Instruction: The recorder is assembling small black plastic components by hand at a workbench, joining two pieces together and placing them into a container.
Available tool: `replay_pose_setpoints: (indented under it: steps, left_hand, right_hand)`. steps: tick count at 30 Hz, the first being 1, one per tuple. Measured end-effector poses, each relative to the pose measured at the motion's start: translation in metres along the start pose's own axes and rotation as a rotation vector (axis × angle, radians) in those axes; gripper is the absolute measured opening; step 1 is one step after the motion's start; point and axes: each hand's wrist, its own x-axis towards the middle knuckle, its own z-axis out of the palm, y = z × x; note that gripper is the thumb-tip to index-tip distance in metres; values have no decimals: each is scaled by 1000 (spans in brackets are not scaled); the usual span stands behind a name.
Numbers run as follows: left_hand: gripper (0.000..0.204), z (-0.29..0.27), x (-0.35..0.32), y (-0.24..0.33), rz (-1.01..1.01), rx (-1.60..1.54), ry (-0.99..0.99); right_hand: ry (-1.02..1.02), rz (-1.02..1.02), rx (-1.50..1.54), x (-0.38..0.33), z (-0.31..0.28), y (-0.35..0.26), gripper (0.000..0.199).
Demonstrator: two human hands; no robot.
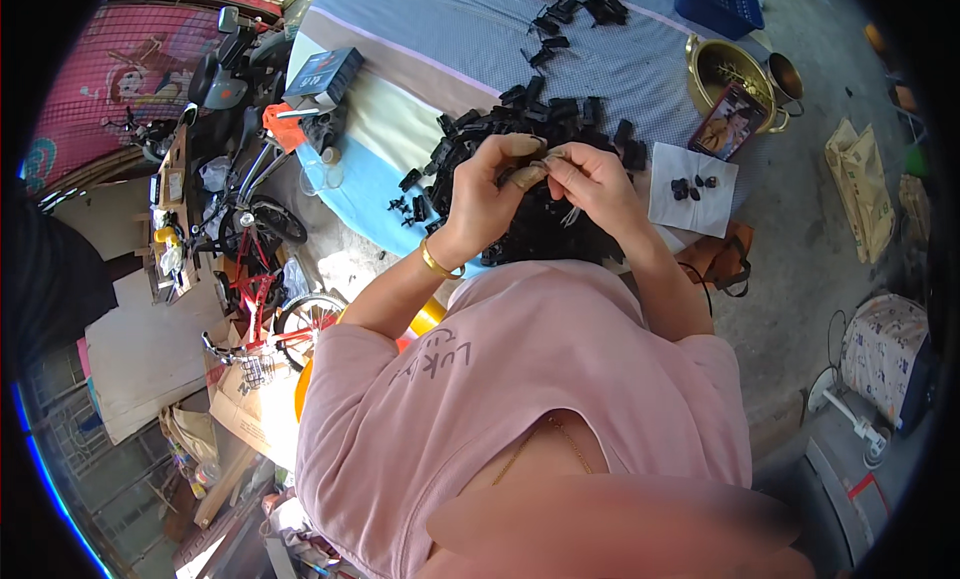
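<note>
The right hand (pixel 600 184) pinched pale strands (pixel 571 217) above black parts (pixel 533 107); the left hand (pixel 490 184) curled alongside, its grip unclear. Fine fingertip work seemed underway, needing steadiness next.

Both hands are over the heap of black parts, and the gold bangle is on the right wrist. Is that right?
Not quite: the head view shows the gold bangle on the left wrist. The left hand and right hand are over the heap of black parts.

Left hand (pixel 485 186) and right hand (pixel 598 186) meet, both curled inward.
</note>
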Motion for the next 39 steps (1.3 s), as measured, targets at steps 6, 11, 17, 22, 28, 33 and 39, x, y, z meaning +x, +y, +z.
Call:
replay_pose_setpoints:
  steps: [6, 11, 17, 22, 28, 33, 39]
  left_hand:
    - [25, -11, 17, 16, -424, -823, 114]
    - [29, -18, 14, 4, -538, -1015, -123]
    - [34, -5, -1, 12, -551, -731, -99]
    - [41, -2, -3, 33, -329, -291, -213]
    - [42, 4, -5, 16, -212, -129, -124]
    - [34, -6, 5, 10, -339, -352, -83]
    - [30, -7, 5, 7, -274, -320, -66]
  right_hand:
    - [136, -359, -359, -8, -1, -11, 13]
    - [105, -568, -323, -10, 1, -16, 11]
    - [120, -546, -299, -17, 7, -26, 12]
    - [204, -235, -142, -11, 0, -18, 18]
    - [85, -151, -49, -4, 3, -12, 19]
    - [-42, 4, 95, -5, -10, -10, 22]
    - [24, -39, -73, -4, 2, -13, 18]
